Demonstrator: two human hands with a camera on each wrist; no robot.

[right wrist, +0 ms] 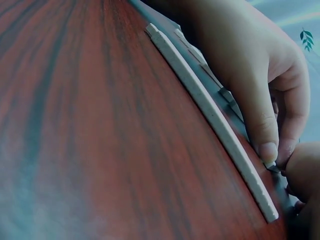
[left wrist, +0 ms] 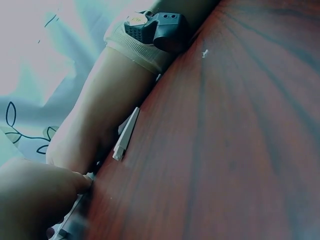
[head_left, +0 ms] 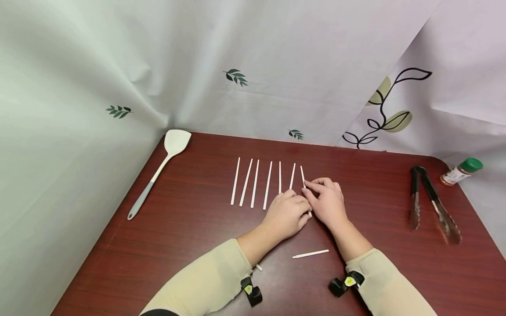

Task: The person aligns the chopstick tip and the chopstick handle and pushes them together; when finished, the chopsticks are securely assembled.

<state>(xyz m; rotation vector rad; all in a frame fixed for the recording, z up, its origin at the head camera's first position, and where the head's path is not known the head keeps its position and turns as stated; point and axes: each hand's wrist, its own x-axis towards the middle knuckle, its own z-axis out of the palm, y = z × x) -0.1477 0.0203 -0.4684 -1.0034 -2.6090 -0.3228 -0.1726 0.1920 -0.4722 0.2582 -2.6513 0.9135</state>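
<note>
A thin white stick point(head_left: 302, 174) lies at the right end of a row of several similar white sticks point(head_left: 235, 181) on the table. My left hand point(head_left: 287, 213) pinches its near end between thumb and finger, also seen with the left hand point(right wrist: 260, 75) in the right wrist view. Higher up that same stick, my right hand point(head_left: 326, 202) holds it between thumb and forefinger. The left hand covers the lower ends of two neighbouring sticks. Nearer to me lies a separate white stick point(head_left: 310, 254) with a notched end, large in the right wrist view.
Another white stick end point(head_left: 258, 267) shows beside the left sleeve. A white spatula point(head_left: 158, 171) with a grey handle lies at the left. Black-handled tongs point(head_left: 432, 197) and a green-capped bottle point(head_left: 460, 171) are at the right. Patterned curtain point(head_left: 257, 101) borders the table point(head_left: 189, 245).
</note>
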